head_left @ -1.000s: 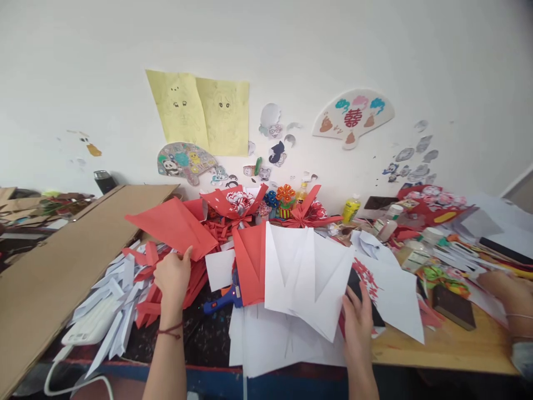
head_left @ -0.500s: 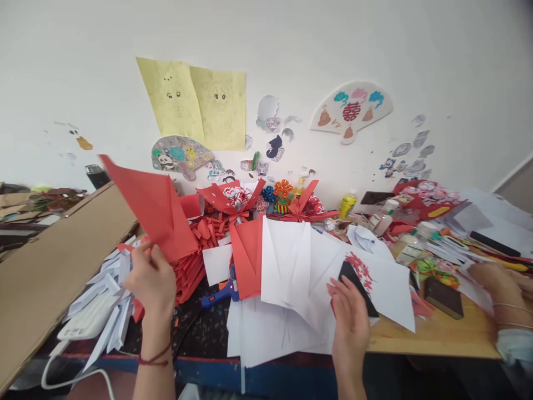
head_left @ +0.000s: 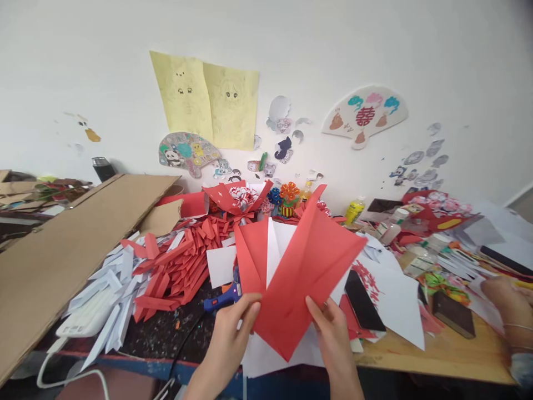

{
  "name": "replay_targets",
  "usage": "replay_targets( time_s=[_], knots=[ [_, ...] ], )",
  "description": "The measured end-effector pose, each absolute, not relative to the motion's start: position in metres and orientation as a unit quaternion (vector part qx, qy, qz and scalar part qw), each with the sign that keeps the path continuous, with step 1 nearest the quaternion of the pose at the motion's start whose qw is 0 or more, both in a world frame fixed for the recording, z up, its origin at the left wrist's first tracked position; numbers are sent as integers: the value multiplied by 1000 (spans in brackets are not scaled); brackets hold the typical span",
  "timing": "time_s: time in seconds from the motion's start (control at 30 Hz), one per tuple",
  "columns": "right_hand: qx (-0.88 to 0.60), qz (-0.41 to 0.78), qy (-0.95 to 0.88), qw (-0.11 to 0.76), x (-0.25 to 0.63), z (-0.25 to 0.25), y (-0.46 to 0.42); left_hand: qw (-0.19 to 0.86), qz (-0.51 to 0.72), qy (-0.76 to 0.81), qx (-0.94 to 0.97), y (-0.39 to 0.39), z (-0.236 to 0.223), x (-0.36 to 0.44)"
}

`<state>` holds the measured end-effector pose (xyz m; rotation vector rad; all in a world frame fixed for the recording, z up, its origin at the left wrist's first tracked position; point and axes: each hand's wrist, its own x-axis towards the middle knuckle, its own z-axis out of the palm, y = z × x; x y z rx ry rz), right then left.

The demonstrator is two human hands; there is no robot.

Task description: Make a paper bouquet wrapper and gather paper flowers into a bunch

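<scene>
A creased sheet of red paper [head_left: 306, 266] is tilted in front of me, gripped at its lower edges by both hands. My left hand [head_left: 235, 328] pinches its left corner between thumb and fingers. On the other side, my right hand [head_left: 331, 333] holds the lower right edge. Behind the sheet stand another folded red paper [head_left: 253, 253] and a folded white paper [head_left: 281, 236], partly covered. White sheets [head_left: 266, 355] lie beneath. A blue glue gun [head_left: 222, 300] with a small lit light rests left of the papers.
Folded red strips [head_left: 183, 261] and white strips [head_left: 110, 294] are heaped at left beside a white power strip [head_left: 89, 316] and cardboard [head_left: 83, 233]. At right lie a black phone [head_left: 364, 300] and bottles [head_left: 391, 225]. Another person's hand [head_left: 503, 300] is at the far right.
My left hand has brought the red sheet from the left to the middle, in front of the white paper. My right hand has closed on its edge. The view has shifted slightly.
</scene>
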<state>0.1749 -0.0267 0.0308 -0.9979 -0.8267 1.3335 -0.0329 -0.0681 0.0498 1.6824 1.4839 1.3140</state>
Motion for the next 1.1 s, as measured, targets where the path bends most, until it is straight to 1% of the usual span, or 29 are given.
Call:
replay_targets(
  time_s=[0.07,0.13,0.2,0.27,0.33,0.4,0.47,0.57,0.63,0.8,0.83,0.9,1.03,1.1],
  knots=[
    [-466,539,-336,616,189,16,-19,175,458,586,645,-66,39,-47],
    [-499,505,-336,619,200,6,-10,49,408,635,655,-63,28,-64],
    [-523,475,-370,604,206,4,0,-59,305,673,671,-60,17,-76],
    [-551,431,-427,573,207,8,9,-117,207,687,687,-57,8,-82],
    [-608,343,-495,517,204,16,16,-141,149,691,693,-54,2,-81],
    [-663,221,-553,454,201,23,22,-151,122,697,690,-51,-2,-80],
    [-679,134,-588,418,200,26,28,-155,109,704,684,-47,-5,-81],
    [-663,102,-627,396,198,26,38,-153,107,705,684,-43,-11,-89],
    [-660,80,-651,365,196,27,42,-152,114,695,693,-43,-13,-93],
    [-648,-74,-710,265,183,45,46,-180,144,678,698,-55,-13,-100],
    [-630,-81,-728,257,177,51,48,-185,147,677,697,-59,-12,-102],
    [-570,-38,-777,266,163,64,56,-191,147,674,699,-68,-12,-107],
    [-389,162,-864,274,119,85,83,-183,162,667,704,-80,-14,-118],
    [-314,225,-885,261,93,90,99,-175,183,661,707,-82,-17,-123]
  ],
)
